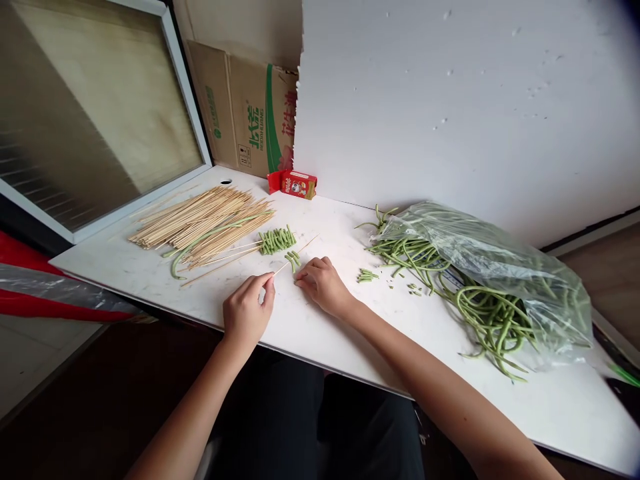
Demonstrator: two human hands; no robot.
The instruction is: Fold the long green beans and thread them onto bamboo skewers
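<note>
My left hand (249, 309) pinches the near end of a thin wooden skewer (281, 268), which slants away over the white table. Short cut pieces of green bean (292, 259) sit on or against this skewer, just past my left fingertips. Close by on the right, my right hand (324, 285) has its fingers pressed together beside those pieces; whatever is in them is hidden. Beyond my left hand lie skewers threaded with a row of bean pieces (277, 241). A large pile of bare skewers (200, 220) is to their left, with long beans (210, 235) lying across it.
A clear plastic bag (500, 260) of long green beans (500, 320) spreads over the table's right side. Several cut pieces (367, 275) lie before it. A small red box (299, 185) and a cardboard carton (245, 113) stand behind, near a framed glass panel (115, 100).
</note>
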